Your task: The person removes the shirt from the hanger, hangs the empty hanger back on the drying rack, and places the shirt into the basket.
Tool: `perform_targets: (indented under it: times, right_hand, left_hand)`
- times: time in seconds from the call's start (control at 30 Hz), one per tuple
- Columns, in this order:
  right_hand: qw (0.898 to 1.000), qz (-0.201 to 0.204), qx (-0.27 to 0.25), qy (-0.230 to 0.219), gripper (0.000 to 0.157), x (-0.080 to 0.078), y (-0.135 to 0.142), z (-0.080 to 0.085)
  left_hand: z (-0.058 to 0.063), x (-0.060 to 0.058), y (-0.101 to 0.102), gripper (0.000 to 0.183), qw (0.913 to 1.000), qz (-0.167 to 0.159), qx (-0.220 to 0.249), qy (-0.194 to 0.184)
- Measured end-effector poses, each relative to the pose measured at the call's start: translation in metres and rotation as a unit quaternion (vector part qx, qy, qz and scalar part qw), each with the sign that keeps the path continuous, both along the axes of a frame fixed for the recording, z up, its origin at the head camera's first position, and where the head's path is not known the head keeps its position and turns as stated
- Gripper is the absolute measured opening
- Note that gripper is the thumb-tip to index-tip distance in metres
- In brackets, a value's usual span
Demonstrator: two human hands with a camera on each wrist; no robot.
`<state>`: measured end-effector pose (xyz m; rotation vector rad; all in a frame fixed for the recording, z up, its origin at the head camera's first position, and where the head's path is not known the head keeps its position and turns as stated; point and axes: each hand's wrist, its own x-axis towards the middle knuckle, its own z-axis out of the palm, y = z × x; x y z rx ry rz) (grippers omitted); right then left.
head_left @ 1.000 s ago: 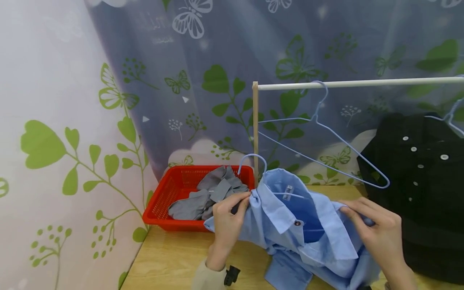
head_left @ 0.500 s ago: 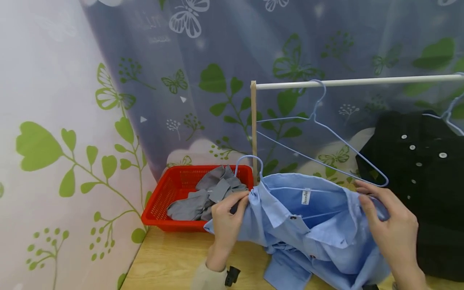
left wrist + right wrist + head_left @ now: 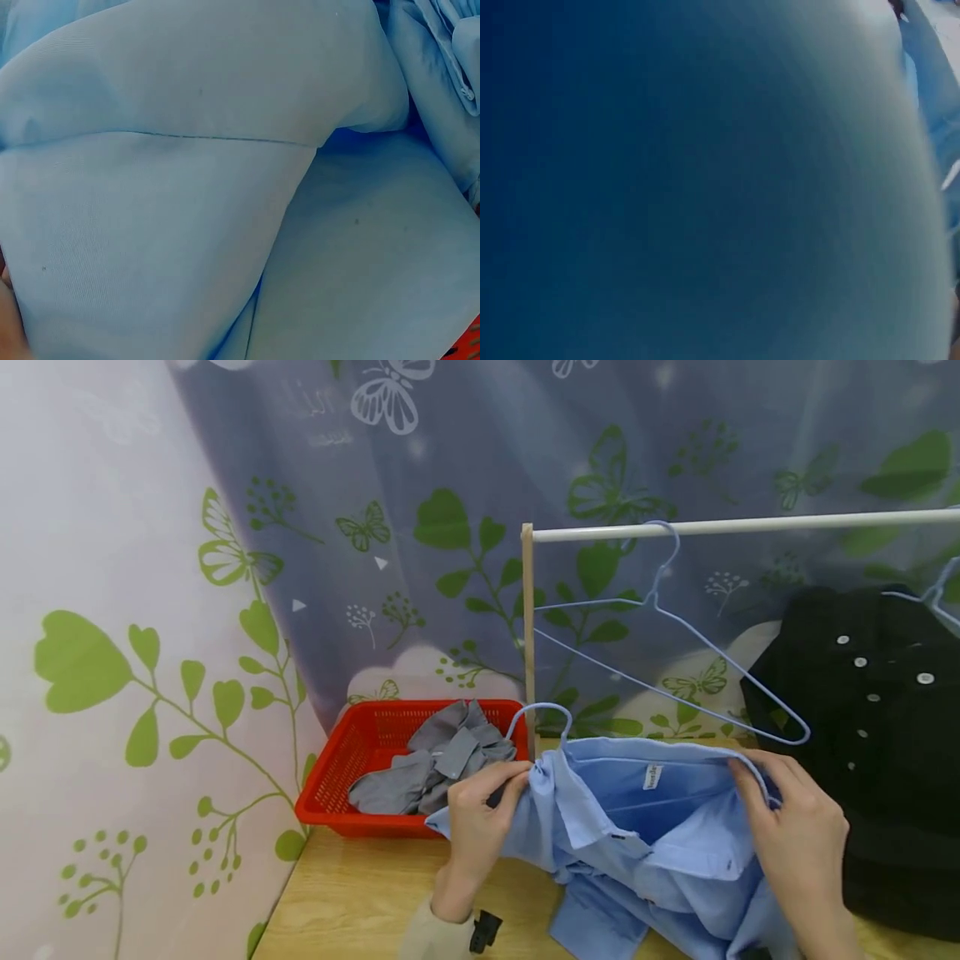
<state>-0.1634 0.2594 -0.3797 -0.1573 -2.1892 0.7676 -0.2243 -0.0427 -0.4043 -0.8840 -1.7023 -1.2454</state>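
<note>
A light blue button shirt (image 3: 540,839) is held up over the table, its collar spread wide with a white label inside. From the left side of its neck rises the hook of a blue hanger (image 3: 542,705); the rest of that hanger is mostly inside the shirt. My left hand (image 3: 480,827) pinches the cloth at the shirt's left shoulder, beside the collar. At the opposite side my right hand (image 3: 801,835) grips the collar edge, thumb inside the neck. Blue shirt cloth (image 3: 187,90) fills the left wrist view; blurred cloth (image 3: 720,187) covers most of the right wrist view.
Left of the shirt, a red basket (image 3: 322,785) holds grey clothing (image 3: 401,785). Behind stands a rack with a white rail (image 3: 750,527) and wooden post (image 3: 529,635). A bare blue hanger (image 3: 720,652) and a black garment (image 3: 810,693) are on the right. The table (image 3: 345,893) is wooden.
My right hand has moved from the shirt's shoulder to the collar edge, slightly higher, and the neck is drawn wider. The hanger hook has shifted right and lower. My left hand keeps its pinch.
</note>
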Motion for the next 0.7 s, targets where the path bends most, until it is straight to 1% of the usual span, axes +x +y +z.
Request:
perform_targets:
  times: [0.07, 0.17, 0.27, 0.3, 0.37, 0.5, 0.53, 0.6, 0.67, 0.7]
  right_hand:
    - [0.999, -0.016, -0.009, -0.038, 0.030, 0.000, 0.006, 0.002]
    - [0.995, -0.035, -0.014, -0.095, 0.039, 0.000, 0.013, 0.003]
    - [0.991, -0.041, -0.006, -0.128, 0.045, 0.000, 0.017, 0.003]
    - [0.990, -0.043, -0.007, -0.134, 0.046, -0.001, 0.018, 0.003]
    - [0.990, -0.046, -0.015, -0.130, 0.045, 0.000, 0.021, 0.003]
    - [0.991, -0.049, -0.053, -0.116, 0.043, 0.000, 0.026, 0.005]
    - [0.991, -0.045, -0.063, -0.112, 0.042, 0.000, 0.028, 0.005]
    - [0.988, -0.030, -0.089, -0.122, 0.043, 0.000, 0.033, 0.006]
    - [0.983, -0.005, -0.128, -0.134, 0.045, 0.000, 0.038, 0.006]
    - [0.978, 0.011, -0.153, -0.141, 0.043, -0.001, 0.041, 0.006]
  left_hand:
    - [0.000, 0.000, 0.002, 0.014, 0.9999, -0.009, -0.005, 0.013]
    - [0.000, 0.000, 0.005, 0.013, 0.9994, -0.018, -0.009, 0.028]
    - [0.000, 0.001, 0.005, 0.012, 0.9993, -0.021, -0.005, 0.029]
    - [-0.001, 0.001, 0.005, 0.011, 0.9994, -0.020, -0.003, 0.028]
    - [0.000, 0.001, 0.004, 0.011, 0.9995, -0.021, 0.002, 0.022]
    - [-0.001, 0.001, 0.002, 0.013, 0.9995, -0.026, 0.010, 0.016]
    - [-0.001, 0.000, 0.001, 0.014, 0.9994, -0.028, 0.012, 0.016]
    - [-0.001, 0.000, 0.000, 0.016, 0.9993, -0.029, 0.013, 0.018]
    - [-0.002, -0.001, -0.001, 0.017, 0.9993, -0.029, 0.014, 0.021]
    - [-0.002, -0.001, -0.002, 0.017, 0.9993, -0.029, 0.015, 0.021]
